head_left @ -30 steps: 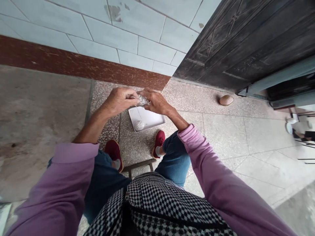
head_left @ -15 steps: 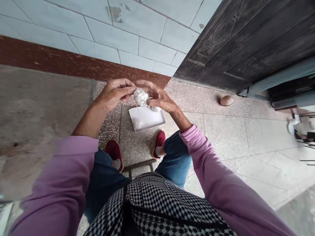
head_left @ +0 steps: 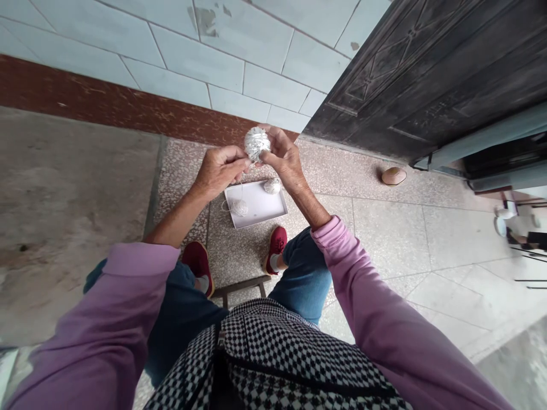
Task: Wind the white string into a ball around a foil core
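My right hand is raised in front of me, fingers closed round a white ball of thread. My left hand sits just to its left, thumb and fingers pinched on the thin thread that runs off the ball. Below the hands a shallow white box lid lies on the floor. Two smaller white thread balls rest in it, one near its left side and one at its far right corner. A strand hangs from my left hand down to the left ball.
I sit on a low stool, red shoes on the speckled floor. A checkered bag lies on my lap. A dark door stands to the right with a brown shoe-like object at its foot. A tiled wall is ahead.
Both hands rose with the thread ball, which now shows fully above my fingers. The second small ball, earlier by my right hand, now lies in the lid's far corner.
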